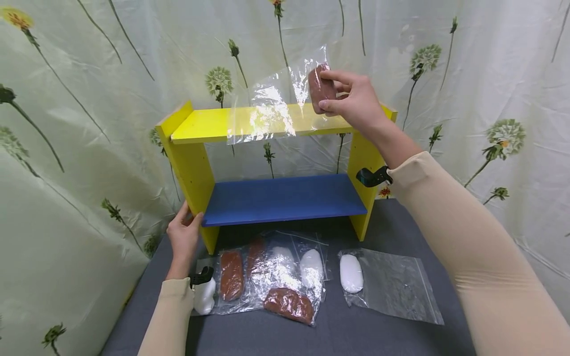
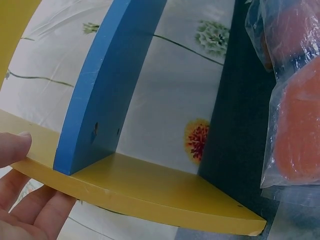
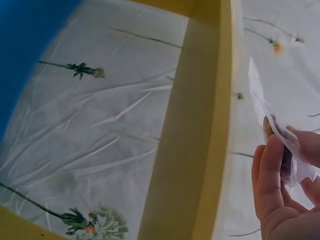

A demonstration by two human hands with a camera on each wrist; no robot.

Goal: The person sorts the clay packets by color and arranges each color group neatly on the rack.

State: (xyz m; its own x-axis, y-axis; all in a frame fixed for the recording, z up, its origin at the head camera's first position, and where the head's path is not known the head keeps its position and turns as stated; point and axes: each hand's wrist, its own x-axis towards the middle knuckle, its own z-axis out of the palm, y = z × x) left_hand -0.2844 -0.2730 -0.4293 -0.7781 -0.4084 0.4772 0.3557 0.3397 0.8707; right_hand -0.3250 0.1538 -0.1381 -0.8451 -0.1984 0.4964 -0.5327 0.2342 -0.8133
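Above the top of a small yellow shelf unit (image 1: 196, 173), my right hand (image 1: 354, 96) pinches a clear plastic bag (image 1: 267, 111) by the end that holds a reddish-brown slab (image 1: 319, 89). The bag's loose part spreads leftward in front of the yellow top board (image 1: 209, 123). In the right wrist view, thumb and fingers of the right hand (image 3: 285, 180) hold the wrapped slab edge-on. Low on the unit's left side, my left hand (image 1: 183, 237) grips the yellow side panel (image 2: 150, 200). The left wrist view has its thumb and fingers on opposite faces of that panel.
A blue lower shelf (image 1: 285, 198) spans the unit. On the dark tabletop (image 1: 338, 331) in front, several clear bags with brown lumps (image 1: 231, 277) and white lumps (image 1: 311, 267) overlap. Another bag with a white lump (image 1: 351, 273) lies to the right. A flowered curtain (image 1: 467, 89) hangs behind.
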